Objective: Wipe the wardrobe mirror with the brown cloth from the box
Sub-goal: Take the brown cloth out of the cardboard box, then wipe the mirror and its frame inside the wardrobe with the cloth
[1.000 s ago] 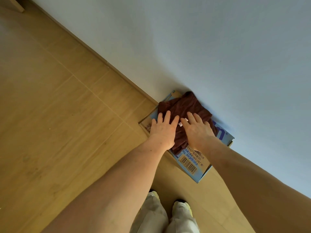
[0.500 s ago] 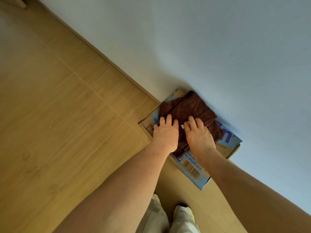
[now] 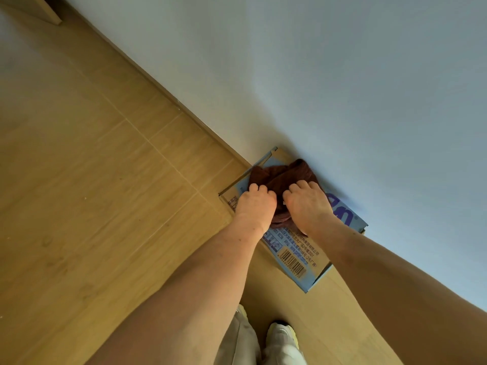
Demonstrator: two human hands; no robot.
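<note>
The brown cloth lies bunched on a blue cardboard box that stands on the floor against the wall. My left hand grips the cloth's left part with its fingers curled into the fabric. Beside it, my right hand grips the right part the same way, knuckles up. Both hands cover the cloth's near half. No mirror or wardrobe shows in this view.
A pale wall runs diagonally with a wooden skirting at its foot. Wooden floor spreads to the left. My shoes stand just below the box. A piece of wooden furniture shows at the top left corner.
Both hands went from lying flat with straight fingers on the cloth to curling their fingers into it, bunching the fabric. The view shifted slightly.
</note>
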